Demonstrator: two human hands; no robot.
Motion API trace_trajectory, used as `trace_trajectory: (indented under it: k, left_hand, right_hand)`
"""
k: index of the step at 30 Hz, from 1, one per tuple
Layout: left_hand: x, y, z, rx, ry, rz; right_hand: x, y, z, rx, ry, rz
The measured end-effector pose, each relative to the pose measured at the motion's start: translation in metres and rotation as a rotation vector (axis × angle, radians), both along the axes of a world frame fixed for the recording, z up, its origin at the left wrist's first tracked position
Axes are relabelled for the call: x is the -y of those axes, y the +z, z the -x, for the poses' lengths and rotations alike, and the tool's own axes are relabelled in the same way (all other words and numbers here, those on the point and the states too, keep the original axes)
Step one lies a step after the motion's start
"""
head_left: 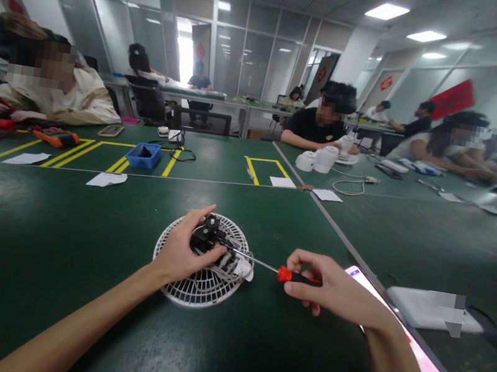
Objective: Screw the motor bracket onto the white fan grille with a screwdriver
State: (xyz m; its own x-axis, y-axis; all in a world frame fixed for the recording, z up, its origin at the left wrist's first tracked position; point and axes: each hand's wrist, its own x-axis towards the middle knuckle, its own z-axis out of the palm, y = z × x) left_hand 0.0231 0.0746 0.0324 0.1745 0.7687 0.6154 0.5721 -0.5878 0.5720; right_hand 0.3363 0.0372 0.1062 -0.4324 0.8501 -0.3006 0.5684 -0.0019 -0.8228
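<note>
A round white grille (196, 296) lies on the green table (120, 342). On top of it rest a black motor part (204, 233) and a coiled white cable with a white piece (242, 269). My left hand (184, 248) grips the black part, thumb on its near side and fingers round the back. In my right hand (316, 281) is a screwdriver (284, 274) with a red and black handle. Its metal shaft points left, and the tip reaches the black part near my left thumb; the exact contact point is too small to tell.
A lit phone (426, 359) lies under my right forearm, beside a white device (431, 309). Farther back are a blue bin (143, 157), paper slips (108, 179), an orange tool (55, 136) and white cylinders (325, 159). Several people sit around the tables.
</note>
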Motion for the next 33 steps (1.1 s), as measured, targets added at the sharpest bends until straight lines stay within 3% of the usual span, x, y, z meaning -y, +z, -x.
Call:
trace_trajectory:
  k: [8,13,25,30,33]
  left_hand:
    - [0.0,-0.0046,0.0014,0.04,-0.019,0.037]
    - [-0.0009,-0.0032,0.0037,0.02,-0.061,-0.008]
    - [-0.0002,-0.0018,0.0018,0.022,-0.076,-0.015]
    - [0.0014,-0.0024,0.0009,0.026,-0.051,-0.002]
    - [0.0018,-0.0024,0.0009,0.036,-0.05,0.001]
  right_hand:
    - [-0.0042,-0.0045,0.0028,-0.055,0.048,0.05]
    - [-0.0017,-0.0015,0.0017,0.001,0.008,-0.046]
    - [-0.0044,-0.0022,0.0039,-0.086,-0.001,0.129]
    - [-0.0028,-0.0036,0.001,-0.089,-0.09,0.035]
    - [-0.0036,-0.0031,0.0018,-0.081,-0.057,0.055]
